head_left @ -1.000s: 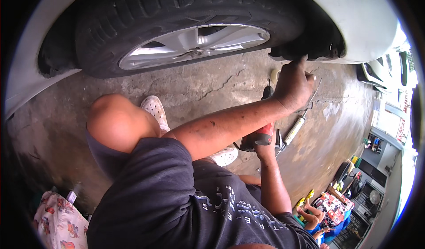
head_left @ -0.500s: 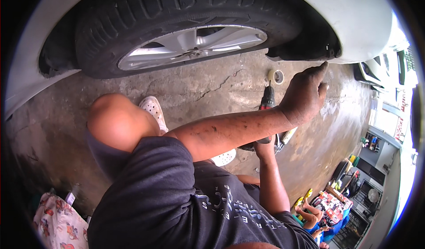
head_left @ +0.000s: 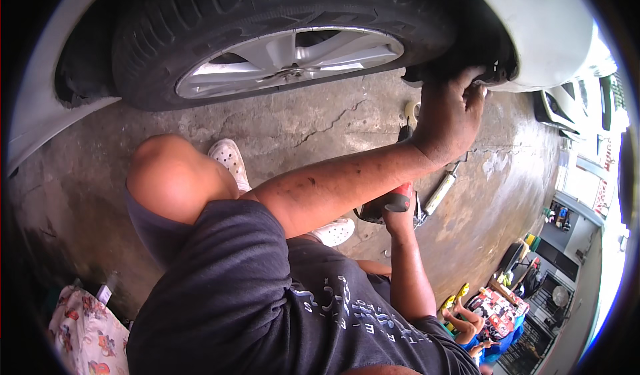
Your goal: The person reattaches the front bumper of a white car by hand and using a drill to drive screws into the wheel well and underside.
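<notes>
My left hand [head_left: 450, 115] reaches across to the lower corner of the wheel arch, where the dark liner [head_left: 437, 72] meets the white bumper [head_left: 550, 55]. Its thumb and fingers are drawn together at that edge; whatever they pinch is too small to make out. Below my left forearm, my right hand [head_left: 398, 222] is wrapped around a red and black cordless drill [head_left: 400, 200]. The drill's front end points toward the car and is partly covered by my left arm and wrist. The car's tire [head_left: 260, 15] and silver alloy wheel [head_left: 290, 68] stand just beyond.
On the concrete floor [head_left: 287, 135] sit a pale ring-shaped roll [head_left: 417, 112] and a silver tube-shaped tool [head_left: 440, 194]. White clogs [head_left: 230, 158] are on my feet. Another car [head_left: 567, 108] stands at the right. A person's legs [head_left: 463, 325] show at lower right.
My left hand has moved up and slightly left, from the bumper's bottom edge to the wheel-arch corner. The drill has shifted slightly, and more of the tube-shaped tool shows.
</notes>
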`<act>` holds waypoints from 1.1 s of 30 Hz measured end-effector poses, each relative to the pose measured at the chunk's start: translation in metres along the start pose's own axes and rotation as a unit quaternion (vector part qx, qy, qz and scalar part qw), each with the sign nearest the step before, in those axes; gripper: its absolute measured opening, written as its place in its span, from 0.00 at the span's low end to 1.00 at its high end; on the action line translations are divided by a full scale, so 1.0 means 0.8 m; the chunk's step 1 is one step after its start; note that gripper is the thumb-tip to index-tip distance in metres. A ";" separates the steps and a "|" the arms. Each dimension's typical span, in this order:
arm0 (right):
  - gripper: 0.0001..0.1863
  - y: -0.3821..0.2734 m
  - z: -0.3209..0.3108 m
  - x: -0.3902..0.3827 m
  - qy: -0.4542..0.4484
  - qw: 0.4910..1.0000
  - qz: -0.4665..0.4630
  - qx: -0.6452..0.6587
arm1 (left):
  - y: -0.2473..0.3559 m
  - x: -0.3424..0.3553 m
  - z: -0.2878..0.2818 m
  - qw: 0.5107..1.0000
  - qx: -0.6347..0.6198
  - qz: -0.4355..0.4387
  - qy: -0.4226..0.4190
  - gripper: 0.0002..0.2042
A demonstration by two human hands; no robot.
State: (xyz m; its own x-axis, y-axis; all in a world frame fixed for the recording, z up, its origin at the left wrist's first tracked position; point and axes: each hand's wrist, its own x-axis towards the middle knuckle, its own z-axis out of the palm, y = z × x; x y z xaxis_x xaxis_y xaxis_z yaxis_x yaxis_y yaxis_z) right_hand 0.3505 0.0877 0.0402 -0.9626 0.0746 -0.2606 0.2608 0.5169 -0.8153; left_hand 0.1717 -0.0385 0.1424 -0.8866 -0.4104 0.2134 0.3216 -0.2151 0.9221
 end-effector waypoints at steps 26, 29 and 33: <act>0.12 -0.001 -0.010 -0.002 0.019 0.999 0.036 -0.034 | 0.015 0.056 -0.025 0.980 0.131 0.141 -0.043 0.08; 0.34 0.004 -0.015 -0.002 -0.033 0.992 0.110 -0.056 | 0.015 0.061 -0.027 0.973 0.175 0.132 -0.070 0.08; 0.23 0.008 -0.014 0.000 0.002 0.997 0.066 -0.031 | 0.015 0.064 -0.027 0.970 0.179 0.142 -0.086 0.08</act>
State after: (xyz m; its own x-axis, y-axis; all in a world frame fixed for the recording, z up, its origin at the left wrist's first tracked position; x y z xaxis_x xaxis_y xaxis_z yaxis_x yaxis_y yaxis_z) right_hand 0.3515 0.1002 0.0408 -0.9203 0.1484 -0.3619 0.3805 0.5538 -0.7406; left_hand 0.1374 -0.0813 0.1574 -0.8315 -0.2483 0.4970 0.4516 0.2189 0.8649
